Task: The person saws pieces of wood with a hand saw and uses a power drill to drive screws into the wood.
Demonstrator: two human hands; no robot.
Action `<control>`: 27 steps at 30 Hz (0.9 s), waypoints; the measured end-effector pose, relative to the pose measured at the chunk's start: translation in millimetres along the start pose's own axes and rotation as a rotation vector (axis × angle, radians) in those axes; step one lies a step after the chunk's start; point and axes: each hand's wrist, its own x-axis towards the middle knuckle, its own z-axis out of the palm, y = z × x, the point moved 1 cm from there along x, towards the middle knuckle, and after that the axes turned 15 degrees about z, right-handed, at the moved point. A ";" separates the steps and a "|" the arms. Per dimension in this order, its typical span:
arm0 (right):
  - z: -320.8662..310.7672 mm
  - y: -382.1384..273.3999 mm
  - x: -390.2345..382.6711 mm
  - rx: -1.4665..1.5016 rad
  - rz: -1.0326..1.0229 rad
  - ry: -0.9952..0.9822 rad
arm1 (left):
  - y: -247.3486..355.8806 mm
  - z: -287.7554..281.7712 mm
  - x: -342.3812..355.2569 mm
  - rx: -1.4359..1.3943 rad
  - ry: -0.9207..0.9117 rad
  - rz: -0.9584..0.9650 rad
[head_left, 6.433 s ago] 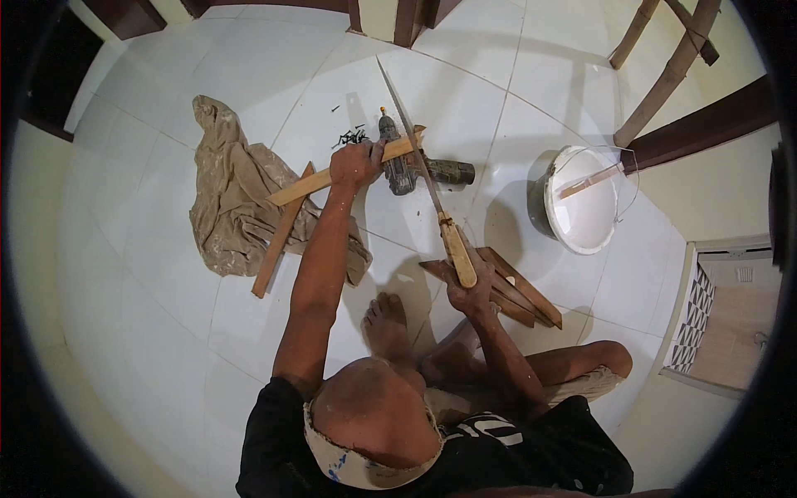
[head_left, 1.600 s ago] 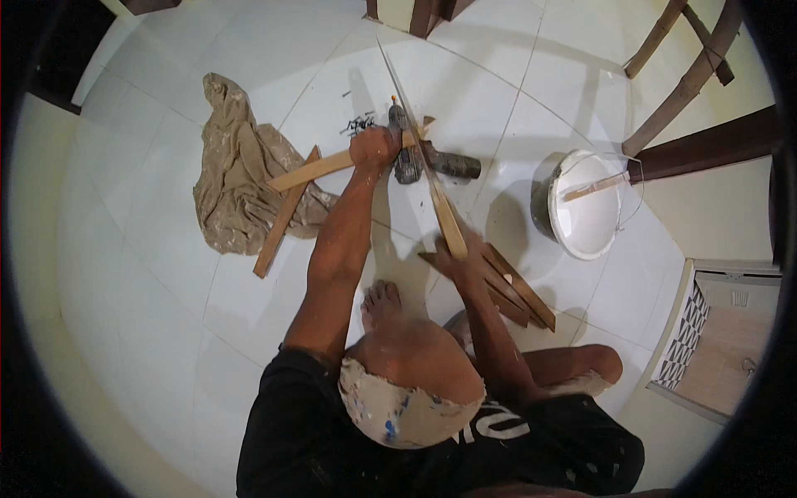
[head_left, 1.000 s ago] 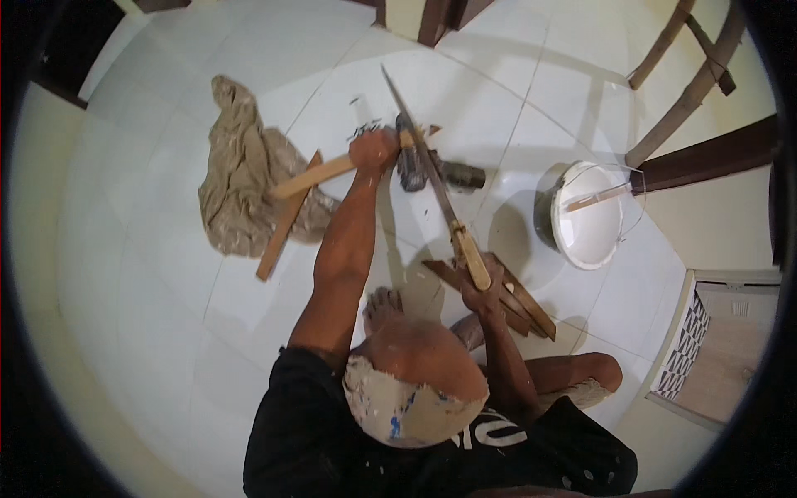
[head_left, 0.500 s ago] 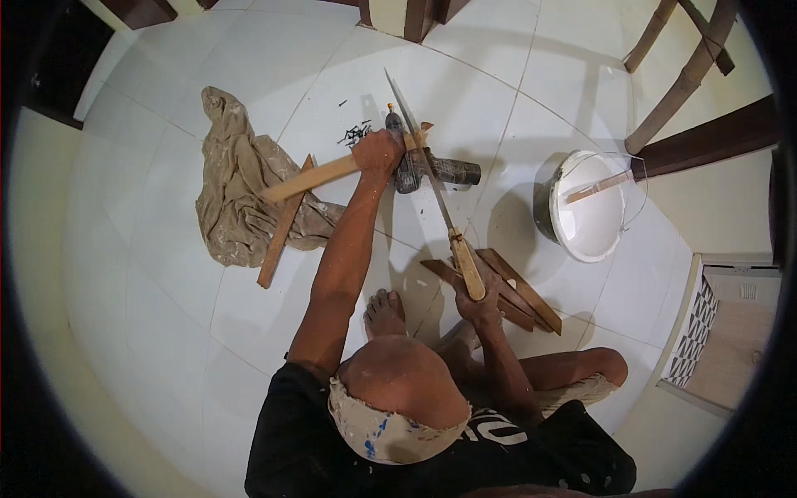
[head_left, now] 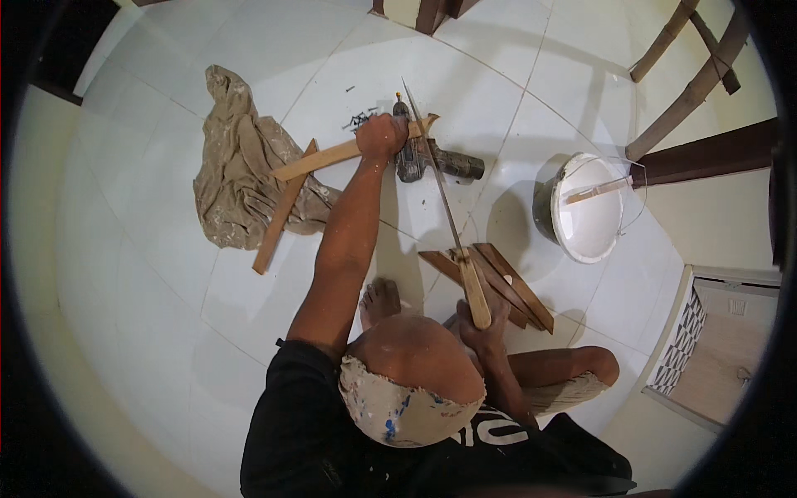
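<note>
My left hand is closed round a light wooden strip, near the strip's far right end. In my right hand is the wooden handle of a handsaw. The narrow blade points away from me and crosses the strip just right of my left fist; how deep it sits in the wood cannot be seen. Beneath the strip a dark cordless drill lies on the floor, partly hidden. A raised knee in torn, paint-spotted shorts stands between my arms.
A crumpled tan cloth and a brown wood strip lie at left. Screws are scattered by my left hand. Several brown wood pieces rest beside my right hand. A bucket of white material holds a stick; wooden poles stand far right.
My right hand has drawn the saw back toward me, so its handle sits lower. My left hand still grips the strip, whose left end has risen slightly. The view has shifted a little.
</note>
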 end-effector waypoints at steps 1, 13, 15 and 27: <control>-9.7 -5.4 -12.6 0.030 0.097 -0.058 | 2.0 -2.3 0.9 -0.013 -0.022 -0.009; 21.0 -27.7 27.7 0.099 -0.028 0.016 | -16.8 -5.4 3.7 0.057 0.040 0.034; 6.1 -17.1 9.6 0.055 0.014 0.007 | -16.7 -3.0 13.7 0.050 0.042 0.053; 58.2 -29.1 86.8 0.234 -0.122 0.112 | -9.1 -5.0 3.9 -0.031 -0.095 0.078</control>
